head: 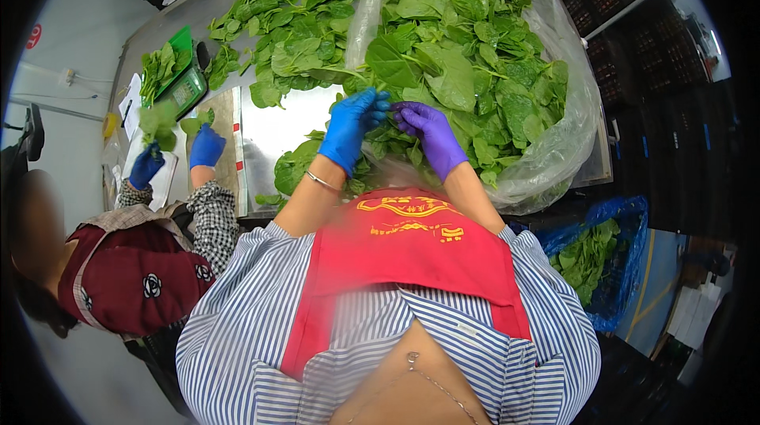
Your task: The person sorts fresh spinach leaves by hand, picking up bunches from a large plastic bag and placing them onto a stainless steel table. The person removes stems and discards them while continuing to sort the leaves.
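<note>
My left hand, in a blue glove, pinches the stem of a broad green leaf in front of me. My right hand, gloved in purple, is beside it with its fingertips drawn together near the left fingers. Whether anything is between the right fingertips is hard to make out. Behind and under both hands, a large clear plastic bag lies wide open, full of spinach-like leafy greens. Left of the bag, more loose leaves are heaped on the metal table.
At my left a co-worker's blue-gloved hands hold leaves near a green scale with a green tray. A blue-lined crate of greens stands low at my right. Dark stacked crates rise beyond the table's right edge.
</note>
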The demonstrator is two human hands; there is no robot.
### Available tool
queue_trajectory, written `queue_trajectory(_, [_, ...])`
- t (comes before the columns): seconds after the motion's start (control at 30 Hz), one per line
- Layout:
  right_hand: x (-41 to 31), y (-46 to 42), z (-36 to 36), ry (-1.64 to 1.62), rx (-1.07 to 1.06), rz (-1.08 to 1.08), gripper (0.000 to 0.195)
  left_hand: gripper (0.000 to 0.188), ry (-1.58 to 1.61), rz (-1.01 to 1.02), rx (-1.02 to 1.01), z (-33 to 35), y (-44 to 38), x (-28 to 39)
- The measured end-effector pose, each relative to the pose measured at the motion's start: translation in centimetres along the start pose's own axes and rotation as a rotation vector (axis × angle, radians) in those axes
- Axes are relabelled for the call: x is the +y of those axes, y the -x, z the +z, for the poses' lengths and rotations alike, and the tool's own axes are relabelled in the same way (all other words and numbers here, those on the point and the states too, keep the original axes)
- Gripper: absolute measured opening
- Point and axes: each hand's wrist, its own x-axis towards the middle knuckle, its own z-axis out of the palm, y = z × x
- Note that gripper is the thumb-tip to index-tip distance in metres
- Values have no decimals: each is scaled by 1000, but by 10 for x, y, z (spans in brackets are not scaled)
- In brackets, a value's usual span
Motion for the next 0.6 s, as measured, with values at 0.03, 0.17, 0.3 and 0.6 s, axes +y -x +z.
queue_trajectory(0.03, [-1,2,1,18,-21,-10,26,30,-13,19,20,-9,-7,5])
queue_trajectory(0.17, [1,8,2,110,-2,-30,23,38,76,310,87,-56,-50,51])
queue_trajectory(0.3, [6,-3,-9,222,132,-275,18,45,344,335,55,-119,-77,144])
queue_trajectory(0.6, [-32,-89,-69,1021,859,-627,15,33,-37,281,130,-57,-46,53])
